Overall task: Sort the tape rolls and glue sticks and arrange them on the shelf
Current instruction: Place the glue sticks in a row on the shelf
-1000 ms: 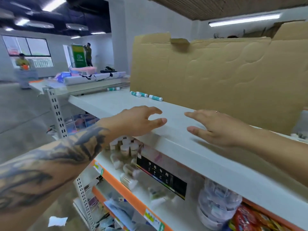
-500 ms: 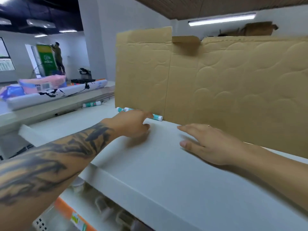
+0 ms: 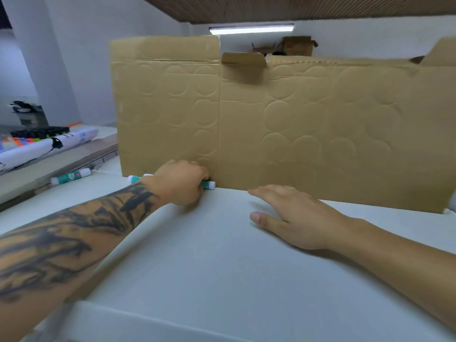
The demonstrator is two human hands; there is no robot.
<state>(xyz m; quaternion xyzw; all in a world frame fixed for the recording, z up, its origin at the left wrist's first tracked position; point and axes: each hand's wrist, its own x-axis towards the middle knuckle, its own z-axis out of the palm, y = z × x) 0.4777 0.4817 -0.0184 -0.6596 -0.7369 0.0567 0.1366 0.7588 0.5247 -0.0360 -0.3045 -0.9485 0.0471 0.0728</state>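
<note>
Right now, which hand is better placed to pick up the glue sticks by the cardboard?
Left. The left hand already covers the glue sticks against the cardboard; the right hand lies flat, apart.

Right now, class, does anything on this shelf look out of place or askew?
Yes. One glue stick lies alone on the neighbouring ledge at left, apart from the sticks the left hand covers by the cardboard. No tape rolls show.

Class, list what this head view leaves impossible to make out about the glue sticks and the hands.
- Glue sticks by the cardboard: count, hidden by left hand.
- Left hand's fingers: grip hidden behind its back.
- Far glue stick: label too small.
- Right hand: lies flat on shelf; contact underneath unseen.
</note>
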